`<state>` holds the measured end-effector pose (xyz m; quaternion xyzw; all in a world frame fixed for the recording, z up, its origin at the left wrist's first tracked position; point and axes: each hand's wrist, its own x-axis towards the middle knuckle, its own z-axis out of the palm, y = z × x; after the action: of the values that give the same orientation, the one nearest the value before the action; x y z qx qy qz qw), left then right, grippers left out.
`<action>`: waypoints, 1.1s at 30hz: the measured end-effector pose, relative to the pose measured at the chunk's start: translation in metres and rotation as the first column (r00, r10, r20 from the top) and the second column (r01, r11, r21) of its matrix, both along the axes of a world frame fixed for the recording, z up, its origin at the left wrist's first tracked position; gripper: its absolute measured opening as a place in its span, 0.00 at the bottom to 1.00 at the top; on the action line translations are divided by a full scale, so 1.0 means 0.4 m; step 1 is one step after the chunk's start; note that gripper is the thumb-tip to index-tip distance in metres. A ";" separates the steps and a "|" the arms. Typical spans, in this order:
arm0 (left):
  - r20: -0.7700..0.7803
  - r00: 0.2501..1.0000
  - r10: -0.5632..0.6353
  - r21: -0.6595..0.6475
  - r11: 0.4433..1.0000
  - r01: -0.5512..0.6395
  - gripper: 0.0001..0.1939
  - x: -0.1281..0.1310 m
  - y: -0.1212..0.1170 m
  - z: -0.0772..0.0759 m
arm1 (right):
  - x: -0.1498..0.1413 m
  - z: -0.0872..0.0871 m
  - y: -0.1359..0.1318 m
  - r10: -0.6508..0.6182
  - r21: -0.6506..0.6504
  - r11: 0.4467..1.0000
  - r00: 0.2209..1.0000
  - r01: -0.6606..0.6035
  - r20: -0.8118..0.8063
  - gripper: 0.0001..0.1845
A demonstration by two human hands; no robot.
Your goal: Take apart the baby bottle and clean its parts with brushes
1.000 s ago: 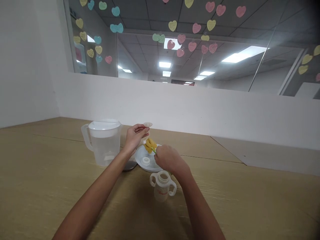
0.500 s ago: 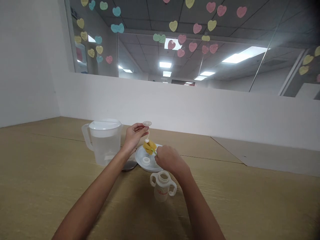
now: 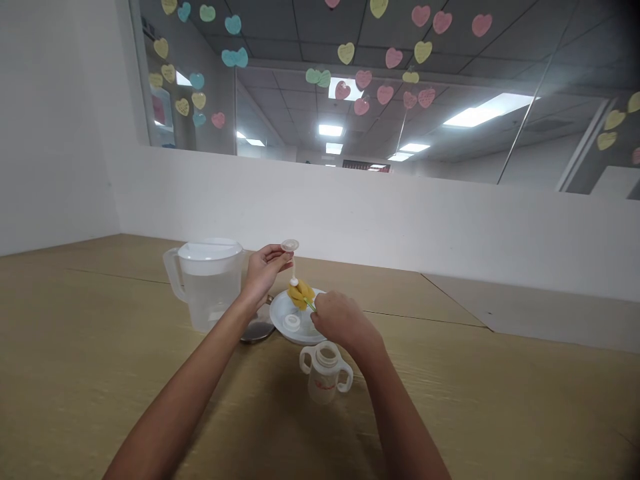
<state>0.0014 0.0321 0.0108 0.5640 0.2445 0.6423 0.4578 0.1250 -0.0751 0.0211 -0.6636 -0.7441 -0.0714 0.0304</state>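
Observation:
My left hand (image 3: 263,268) pinches a small clear disc-shaped bottle part (image 3: 289,245) with a thin stem hanging below it, held above the white plate (image 3: 280,311). My right hand (image 3: 336,320) is closed on the green handle of a yellow sponge brush (image 3: 300,293), whose head sits just under the stem. A white ring cap (image 3: 291,323) lies on the plate. A two-handled baby bottle (image 3: 325,373) stands open-topped in front of the plate, just below my right wrist.
A clear water pitcher (image 3: 207,282) with a white lid stands left of the plate. A dark round lid (image 3: 256,331) lies between pitcher and plate. The wooden table (image 3: 100,360) runs to a white low wall; a grey sheet (image 3: 540,313) covers the right.
My left hand has lifted the clear part a little higher, drawing its stem up off the sponge brush. My right hand has stayed nearly still.

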 end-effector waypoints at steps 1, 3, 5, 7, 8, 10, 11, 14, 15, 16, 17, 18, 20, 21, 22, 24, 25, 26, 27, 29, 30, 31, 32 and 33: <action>0.002 1.000 0.000 0.001 1.000 0.000 0.14 -0.001 0.000 0.000 | 0.004 0.002 0.000 -0.008 -0.007 1.000 1.000 0.008 -0.005 0.14; 0.003 1.000 0.002 0.004 1.000 -0.002 0.14 -0.001 0.001 0.001 | 0.016 0.006 0.002 -0.035 -0.020 0.999 0.999 0.035 -0.023 0.14; -0.001 1.000 0.002 0.005 1.000 -0.002 0.14 -0.001 0.002 0.000 | 0.034 0.012 0.004 -0.084 -0.025 0.996 0.996 0.083 -0.043 0.15; -0.011 1.000 0.001 0.004 1.000 0.000 0.15 -0.001 0.001 -0.001 | 0.053 0.018 0.004 -0.127 -0.020 0.992 0.990 0.126 -0.057 0.15; -0.020 1.000 0.000 0.002 1.000 0.000 0.15 -0.001 0.001 -0.001 | 0.061 0.020 0.004 -0.139 -0.017 0.990 0.988 0.138 -0.063 0.15; -0.043 0.999 0.006 -0.008 1.000 -0.007 0.16 0.000 -0.001 -0.002 | 0.072 0.026 0.002 -0.148 -0.010 0.989 0.986 0.148 -0.073 0.14; -0.056 0.998 0.010 -0.014 1.000 -0.011 0.16 0.000 -0.002 -0.003 | 0.075 0.028 0.000 -0.146 -0.007 0.989 0.986 0.146 -0.076 0.14; -0.082 0.997 0.007 -0.022 1.000 -0.009 0.18 0.001 -0.006 -0.003 | 0.071 0.033 -0.009 -0.138 0.005 0.990 0.988 0.138 -0.076 0.14; -0.085 0.996 0.002 -0.020 1.000 -0.004 0.19 0.002 -0.008 -0.002 | 0.066 0.033 -0.013 -0.134 0.015 0.991 0.989 0.135 -0.070 0.14; -0.088 0.996 -0.002 -0.016 1.000 0.001 0.19 0.003 -0.009 -0.002 | 0.061 0.034 -0.017 -0.126 0.028 0.991 0.990 0.128 -0.064 0.14; -0.092 0.996 -0.005 -0.011 1.000 0.004 0.18 0.004 -0.009 -0.003 | 0.055 0.033 -0.020 -0.118 0.041 0.992 0.991 0.120 -0.058 0.14; -0.098 0.995 -0.007 -0.006 1.000 0.006 0.18 0.005 -0.010 -0.003 | 0.049 0.033 -0.023 -0.109 0.052 0.992 0.993 0.111 -0.051 0.15; -0.116 0.993 -0.014 0.005 1.000 0.015 0.17 0.008 -0.010 -0.004 | 0.038 0.030 -0.027 -0.087 0.063 0.994 0.995 0.090 -0.040 0.15; -0.124 0.992 -0.019 0.009 1.000 0.021 0.17 0.010 -0.010 -0.005 | 0.033 0.028 -0.027 -0.072 0.063 0.995 0.997 0.074 -0.037 0.15; -0.126 0.992 -0.025 0.013 1.000 0.027 0.16 0.010 -0.009 -0.005 | 0.029 0.026 -0.026 -0.054 0.056 0.997 0.998 0.056 -0.036 0.15; -0.119 0.992 -0.034 0.018 0.999 0.036 0.16 0.010 -0.005 -0.006 | 0.024 0.022 -0.021 -0.025 0.037 0.999 0.999 0.026 -0.040 0.14; -0.117 0.993 -0.033 0.022 0.999 0.036 0.17 0.007 -0.002 -0.006 | 0.024 0.021 -0.018 -0.022 0.023 0.999 0.999 0.023 -0.043 0.14; -0.123 0.992 -0.027 0.027 0.999 0.031 0.17 0.004 0.003 -0.006 | 0.027 0.021 -0.015 -0.029 0.010 1.000 0.999 0.029 -0.045 0.14; -0.138 0.990 -0.016 0.034 0.999 0.021 0.17 -0.001 0.010 -0.007 | 0.031 0.021 -0.012 -0.040 0.001 0.999 0.998 0.040 -0.043 0.14; -0.214 0.977 0.023 0.058 0.998 -0.011 0.18 -0.016 0.030 -0.013 | 0.044 0.024 -0.009 -0.064 -0.006 0.998 0.997 0.064 -0.041 0.14; -0.274 0.960 0.050 0.074 0.997 -0.031 0.18 -0.025 0.043 -0.018 | 0.053 0.025 -0.009 -0.069 -0.004 0.998 0.997 0.068 -0.042 0.14; -0.345 0.935 0.079 0.092 0.994 -0.050 0.18 -0.035 0.057 -0.025 | 0.062 0.027 -0.009 -0.072 -0.001 0.997 0.996 0.072 -0.047 0.14; -0.425 0.898 0.111 0.111 0.991 -0.070 0.18 -0.046 0.072 -0.034 | 0.070 0.029 -0.011 -0.075 0.002 0.997 0.996 0.075 -0.054 0.14; -0.506 0.850 0.145 0.133 0.987 -0.089 0.17 -0.056 0.087 -0.044 | 0.078 0.030 -0.012 -0.082 0.003 0.997 0.995 0.082 -0.064 0.14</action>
<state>-0.0211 0.0667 -0.0069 0.7221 0.3576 0.5072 0.3057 0.1562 -0.0800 0.0332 -0.6954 -0.7147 -0.0534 0.0531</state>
